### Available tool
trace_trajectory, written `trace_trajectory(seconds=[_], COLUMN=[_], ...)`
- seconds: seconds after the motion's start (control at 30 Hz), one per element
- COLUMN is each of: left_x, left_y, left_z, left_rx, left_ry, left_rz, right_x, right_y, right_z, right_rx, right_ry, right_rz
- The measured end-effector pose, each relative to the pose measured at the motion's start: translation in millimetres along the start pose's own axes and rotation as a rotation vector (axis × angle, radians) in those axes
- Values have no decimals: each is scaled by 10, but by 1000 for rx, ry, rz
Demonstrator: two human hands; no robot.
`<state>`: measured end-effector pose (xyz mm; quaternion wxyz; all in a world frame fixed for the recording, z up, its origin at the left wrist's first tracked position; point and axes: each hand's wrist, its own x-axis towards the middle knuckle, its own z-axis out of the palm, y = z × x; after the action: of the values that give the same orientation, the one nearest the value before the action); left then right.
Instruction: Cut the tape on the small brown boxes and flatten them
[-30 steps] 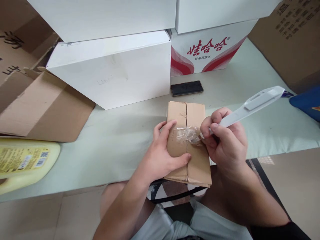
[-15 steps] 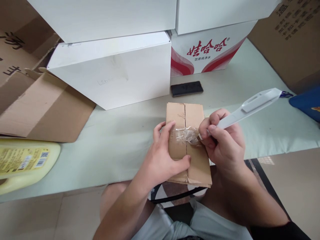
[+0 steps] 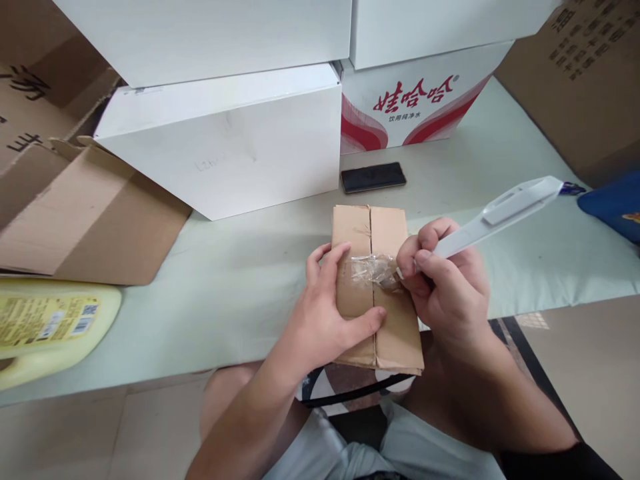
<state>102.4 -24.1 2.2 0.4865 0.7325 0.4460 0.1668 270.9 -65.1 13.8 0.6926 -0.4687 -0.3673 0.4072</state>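
A small flat cardboard box lies at the table's front edge, its near end jutting past it. A centre seam runs along its top, crossed by a crumpled strip of clear tape. My left hand grips the box from the left, fingers over the side and thumb across the seam. In my closed right hand is a white utility knife, its back end pointing up to the right. The knife's front end is at the tape's right part, mostly hidden by my fingers.
A black phone lies beyond the box. White cartons and a red-and-white carton stand behind. Brown cardboard and a yellow jug are at left. A blue object sits at the right edge.
My left thumb has shifted slightly to the right over the seam. The right hand, the knife and the box look almost unmoved.
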Motion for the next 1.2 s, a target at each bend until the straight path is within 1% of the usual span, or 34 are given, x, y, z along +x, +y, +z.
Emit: trace_trajectory(seconds=[0.13,0.5,0.8,1.03,1.2], left_x=[-1,11,13,15,21], left_y=[-5,-14,-32,-47,-69], left_z=[-14,-25,-26,-27,-34], left_rx=[-9,3,12,0,-11], left_ry=[-10,1,4,-10,-14], left_rz=[-20,3,21,31,46], right_x=[5,15,15,13,7], right_y=[12,-6,0,1,-1], right_z=[-1,3,-10,-9,0], right_rx=[-2,8,62,21,30], right_ry=[7,8,-25,5,-5], right_rz=[4,27,12,25,13])
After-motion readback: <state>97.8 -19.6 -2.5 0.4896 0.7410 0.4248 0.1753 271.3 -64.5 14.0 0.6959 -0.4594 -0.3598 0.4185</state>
